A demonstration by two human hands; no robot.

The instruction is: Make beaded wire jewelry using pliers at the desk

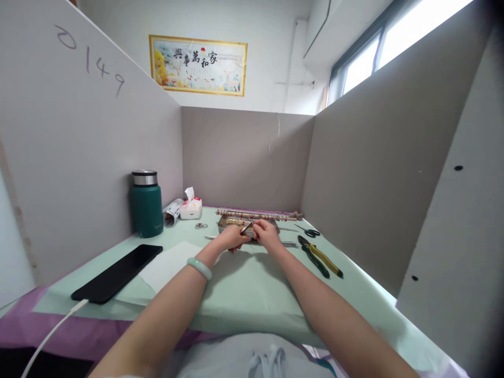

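Observation:
My left hand (232, 239), with a pale green bangle (199, 268) on its wrist, is closed in front of a metal tray (221, 226). A slim, dark, shiny tool (247, 227) slants up between thumb and fingers of this hand; its exact kind is too small to tell. My right hand (266, 233) is pinched right beside the tool's upper end, and what it holds is hidden by the fingers. Small gold-coloured pieces (235, 222) lie in the tray. Beaded sticks (255, 215) rest across the tray's far side. Thin metal rods (289, 244) lie behind my hands.
To the right lie green-and-yellow pliers (321, 257) and dark scissors (309, 231). On the left are a black phone (118, 274) with a white cable (53, 336), white paper (171, 265), a green flask (147, 207) and a tissue box (191, 209). Grey partitions (244, 157) enclose the table.

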